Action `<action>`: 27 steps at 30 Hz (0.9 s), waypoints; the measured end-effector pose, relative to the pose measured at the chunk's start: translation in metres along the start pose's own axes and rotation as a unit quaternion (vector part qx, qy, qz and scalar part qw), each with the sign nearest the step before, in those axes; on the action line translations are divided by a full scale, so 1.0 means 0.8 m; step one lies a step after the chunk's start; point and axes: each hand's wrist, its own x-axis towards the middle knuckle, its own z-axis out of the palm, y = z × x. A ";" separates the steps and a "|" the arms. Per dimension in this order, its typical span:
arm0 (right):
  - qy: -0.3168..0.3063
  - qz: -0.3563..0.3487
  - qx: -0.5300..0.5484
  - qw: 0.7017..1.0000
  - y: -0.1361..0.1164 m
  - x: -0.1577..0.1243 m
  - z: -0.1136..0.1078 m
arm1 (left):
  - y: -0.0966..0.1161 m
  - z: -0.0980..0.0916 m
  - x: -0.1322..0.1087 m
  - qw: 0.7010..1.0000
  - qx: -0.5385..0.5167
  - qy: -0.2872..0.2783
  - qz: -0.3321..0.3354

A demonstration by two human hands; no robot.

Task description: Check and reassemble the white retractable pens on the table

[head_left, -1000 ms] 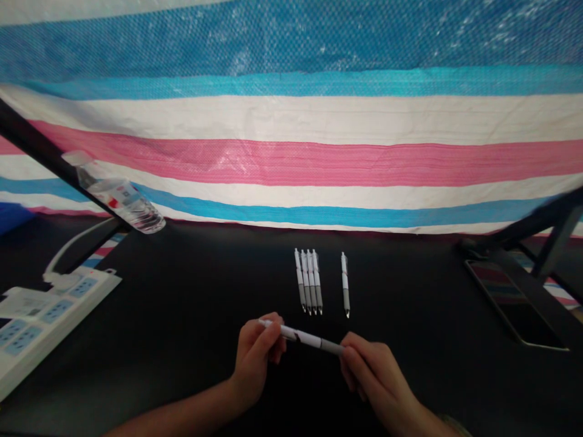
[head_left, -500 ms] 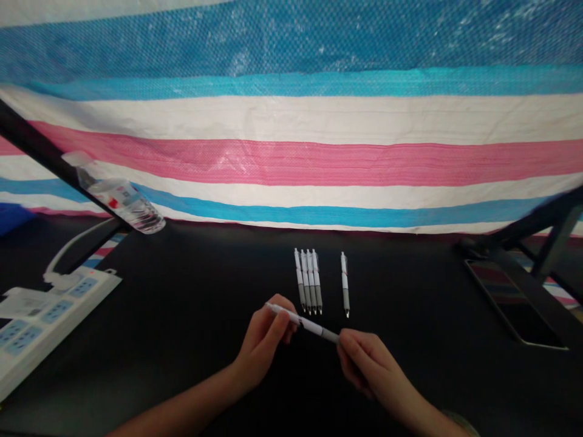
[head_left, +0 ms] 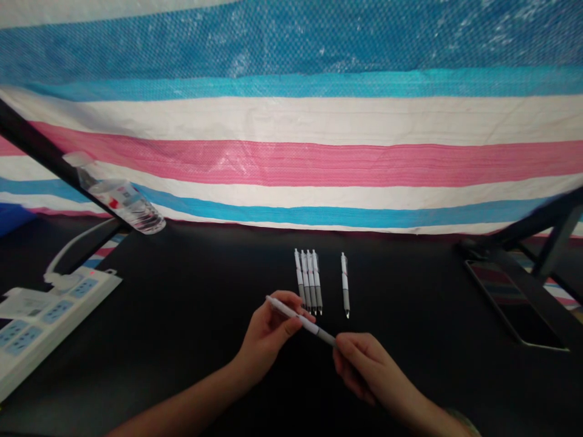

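A white pen with a grey grip (head_left: 311,326) slants between my two hands above the black table. My left hand (head_left: 268,331) is closed around its upper, white half, thumb in front and fingers behind. At the grey tip end, my right hand (head_left: 364,364) pinches it between thumb and fingers, hiding the point. Just beyond my left fingers lies a row of several matching pens (head_left: 308,276), side by side with tips toward me. One more such pen (head_left: 345,284) lies apart to their right.
A power strip (head_left: 50,321) with a plugged-in cable is on the left. Behind it a water bottle (head_left: 127,203) leans by a dark bar. A phone (head_left: 514,303) lies at the right near a black bracket (head_left: 523,224). Striped sheeting (head_left: 291,121) hangs behind the black table (head_left: 182,291).
The left fingers have spread and shifted along the pen toward its middle. The pen tilts more steeply, its tip end slightly lower and left with my right hand. The lying pens are unmoved.
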 end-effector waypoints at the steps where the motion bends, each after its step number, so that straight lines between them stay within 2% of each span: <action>1: -0.003 -0.007 -0.003 1.000 0.000 0.000 0.000 | 0.001 -0.001 0.001 1.000 0.007 0.021 -0.003; 5: 0.002 -0.014 -0.008 1.000 0.000 0.003 -0.003 | 0.008 -0.007 0.008 0.997 0.043 0.058 0.010; 14: -0.017 -0.019 -0.019 0.999 0.001 0.006 -0.001 | 0.007 -0.011 0.015 0.998 0.064 0.006 0.022; 27: -0.034 -0.019 -0.025 0.999 0.008 0.006 -0.002 | 0.010 -0.009 0.017 0.997 0.064 0.039 -0.011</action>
